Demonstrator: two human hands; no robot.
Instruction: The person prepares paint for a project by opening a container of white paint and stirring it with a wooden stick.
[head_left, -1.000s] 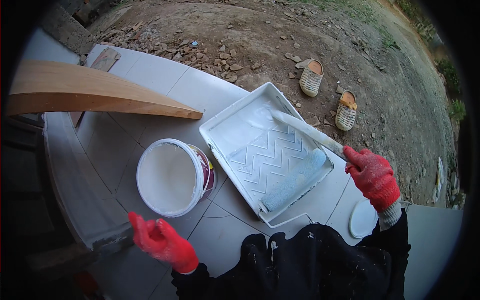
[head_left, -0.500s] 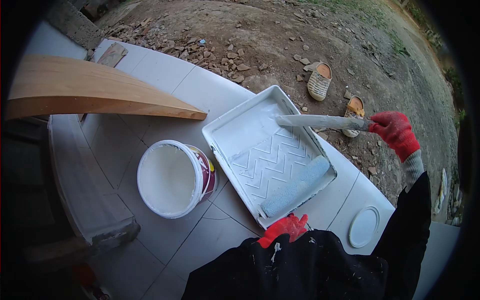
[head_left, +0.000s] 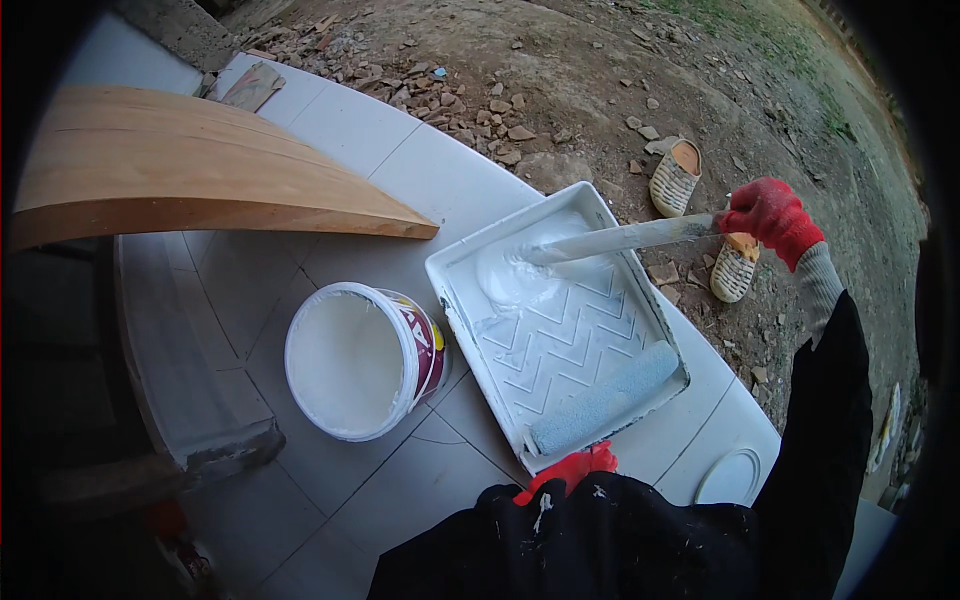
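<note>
A white paint tray (head_left: 478, 368) with zigzag ridges lies tilted across the tiles. My right hand (head_left: 768, 218), in a red glove, is closed around the upper end of a paint-coated stick (head_left: 630, 238). Its lower end sits in thick white paint (head_left: 515, 280) in the tray's far part. A pale blue paint roller sleeve (head_left: 603, 397) rests across the tray's near end. My left hand (head_left: 572, 470), gloved in red, is closed at the tray's near rim, partly covered by dark clothing. A white paint bucket (head_left: 350, 362) with white inside stands left of the tray.
A curved wooden board (head_left: 220, 180) juts in from the left above the tiles. A round white lid (head_left: 729, 477) lies right of the tray. Two slip-on shoes (head_left: 676, 180) and broken stones (head_left: 450, 110) are on the dirt beyond the tile edge.
The stick's lower end has moved left and nearer within the tray, and a glossy mound of white paint now shows around it. My right hand has shifted slightly up and left.
</note>
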